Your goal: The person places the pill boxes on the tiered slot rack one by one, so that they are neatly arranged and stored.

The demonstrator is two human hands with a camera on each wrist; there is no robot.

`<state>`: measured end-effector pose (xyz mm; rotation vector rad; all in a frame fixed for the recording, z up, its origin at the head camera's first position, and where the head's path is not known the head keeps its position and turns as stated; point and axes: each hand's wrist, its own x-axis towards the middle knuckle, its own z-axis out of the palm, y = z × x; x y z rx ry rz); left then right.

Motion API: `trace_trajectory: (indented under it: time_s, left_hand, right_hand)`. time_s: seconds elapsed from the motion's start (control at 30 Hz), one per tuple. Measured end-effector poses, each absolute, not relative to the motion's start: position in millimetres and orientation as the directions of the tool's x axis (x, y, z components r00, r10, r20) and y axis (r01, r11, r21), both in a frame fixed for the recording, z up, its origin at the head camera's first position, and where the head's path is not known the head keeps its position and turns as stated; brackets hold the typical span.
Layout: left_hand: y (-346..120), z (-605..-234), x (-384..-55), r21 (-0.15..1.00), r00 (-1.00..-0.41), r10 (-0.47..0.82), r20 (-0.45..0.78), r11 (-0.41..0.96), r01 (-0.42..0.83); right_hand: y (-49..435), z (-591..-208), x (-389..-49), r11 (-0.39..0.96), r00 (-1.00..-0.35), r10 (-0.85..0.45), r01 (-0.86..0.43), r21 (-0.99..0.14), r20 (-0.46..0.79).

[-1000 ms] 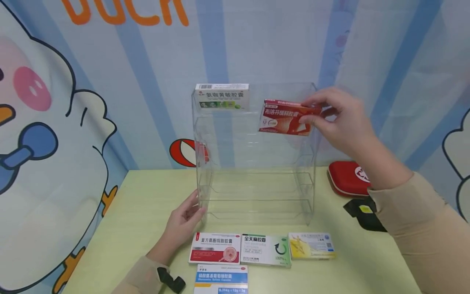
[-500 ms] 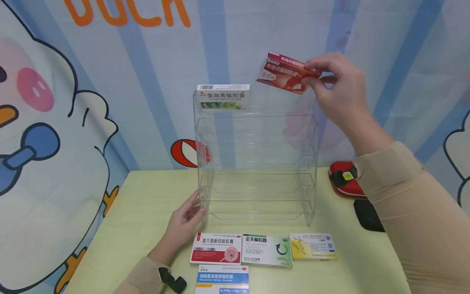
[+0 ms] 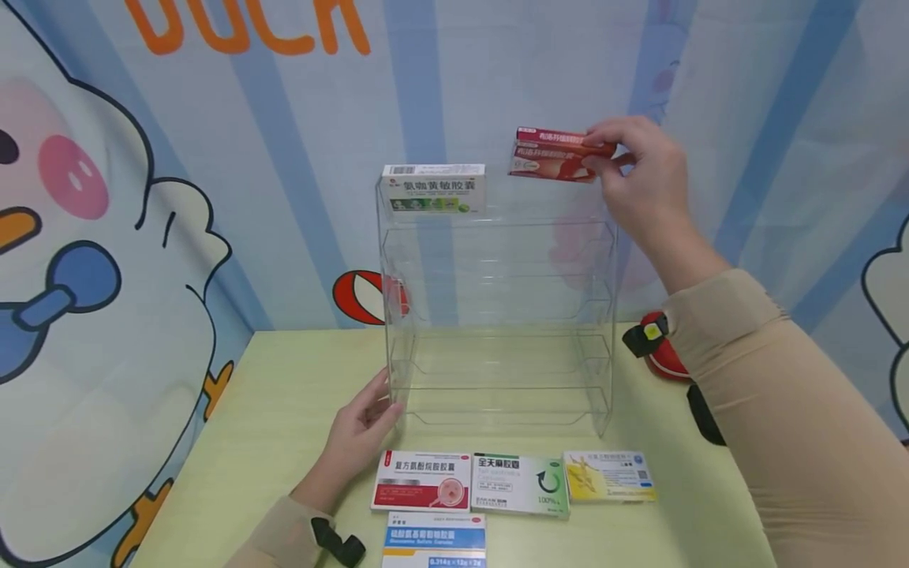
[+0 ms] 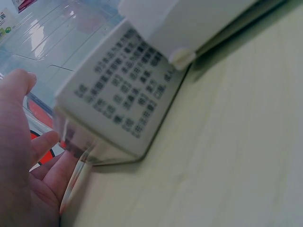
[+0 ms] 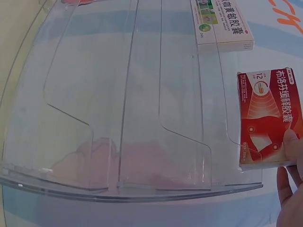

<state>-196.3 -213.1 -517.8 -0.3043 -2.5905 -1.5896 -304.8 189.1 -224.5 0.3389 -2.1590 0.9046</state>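
My right hand pinches a red medicine box by its right end, thumb in front. In the head view the box is above the top tier of a clear acrylic display rack, at its right. The right wrist view shows the red box beside the rack's top tier; whether they touch I cannot tell. On that tier's left stands a white-and-green medicine box. My left hand holds the rack's lower left side, thumb at the front edge and fingers on the outer side.
Before the rack lie a red-and-white box, a green-and-white box, a yellow-and-white box and a blue-and-white box. A red case and a black object are partly behind my right sleeve.
My right hand lifted the red box from in front of the rack's upper right to above it, then lowered it slightly and levelled it. My left hand stayed at the rack's side.
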Motion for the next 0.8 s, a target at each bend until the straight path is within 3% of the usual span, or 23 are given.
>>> trace_trajectory:
  time_s: [0.4, 0.8]
  left_hand:
    - [-215, -520, -197, 0.876, -0.981, 0.109, 0.163, 0.44, 0.195]
    - [-212, -517, -195, 0.869, -0.977, 0.113, 0.18, 0.448, 0.212]
  right_hand:
    - [192, -236, -312, 0.692, -0.748, 0.09, -0.428, -0.582, 0.658]
    - [190, -250, -313, 0.72, -0.78, 0.094, -0.376, -0.583, 0.619]
